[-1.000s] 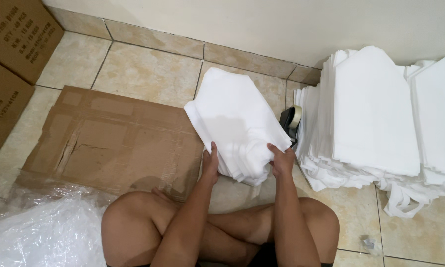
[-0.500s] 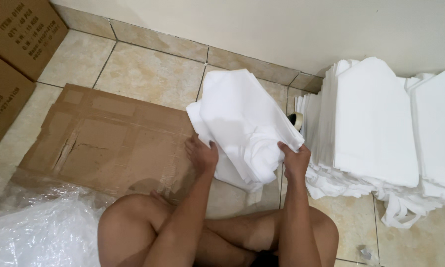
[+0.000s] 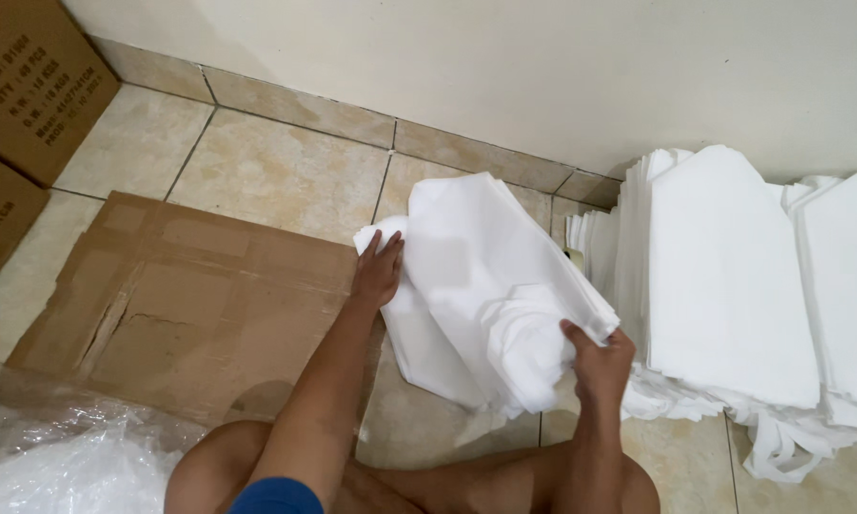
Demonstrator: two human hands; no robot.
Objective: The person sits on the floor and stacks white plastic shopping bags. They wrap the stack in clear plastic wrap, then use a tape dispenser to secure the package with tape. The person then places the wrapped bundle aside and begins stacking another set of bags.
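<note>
1. Where the flattened cardboard sheet [image 3: 190,305] ends on the tiled floor [image 3: 276,171], a bundle of white fabric pieces [image 3: 485,276] lies partly on the tiles, raised at its near right corner.
2. Left hand [image 3: 379,271]: fingers spread and nearly flat, palm pressed on the bundle's left edge. Nothing enclosed.
3. Right hand [image 3: 600,362]: fingers curled shut around the bundle's lower right corner, thumb on top, lifting that corner off the floor.
4. Just right of the bundle: a tall stack of white fabric pieces [image 3: 723,286], with loose straps trailing at its near edge.
5. Far left: brown cardboard boxes [image 3: 29,86] against the wall.
6. Near left: crumpled clear plastic wrap [image 3: 57,457] beside the person's knee.
</note>
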